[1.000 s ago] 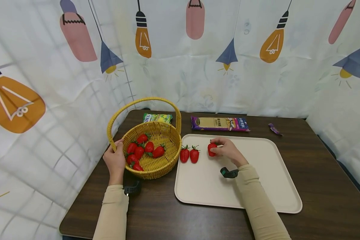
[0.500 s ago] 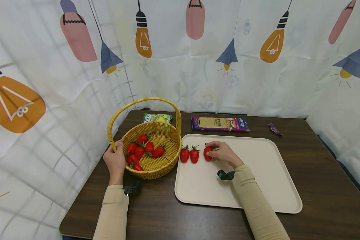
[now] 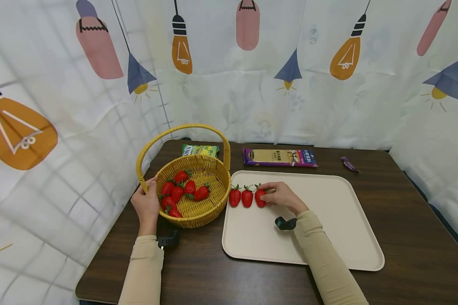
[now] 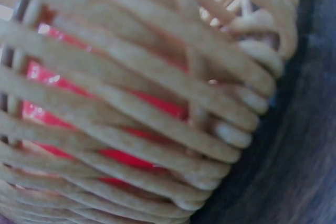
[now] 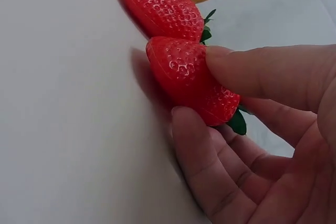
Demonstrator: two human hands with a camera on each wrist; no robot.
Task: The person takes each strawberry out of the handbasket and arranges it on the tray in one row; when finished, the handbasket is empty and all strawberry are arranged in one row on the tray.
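Observation:
My left hand (image 3: 147, 207) grips the rim of a yellow woven basket (image 3: 198, 220) where the handle joins it. Several red strawberries (image 3: 189, 187) lie inside; the left wrist view shows their red through the weave (image 4: 105, 108). On a cream tray (image 3: 267, 241), my right hand (image 3: 284, 197) pinches a strawberry (image 5: 184, 74) between thumb and fingers, its green leaves pointing away from me. That strawberry lies at the right end of a short row, beside a middle strawberry (image 3: 247, 198) and a left strawberry (image 3: 234, 197) near the tray's left edge.
Behind the basket lies a green snack packet (image 3: 200, 150). A purple pack of noodles (image 3: 280, 157) sits beyond the tray, and a small purple wrapped candy (image 3: 350, 164) is at the back right. Printed white curtains (image 3: 229, 97) enclose the brown table (image 3: 412, 237).
My right hand has moved left with the strawberry, bringing it up beside the two others in the row. The left hand and the basket have stayed in place.

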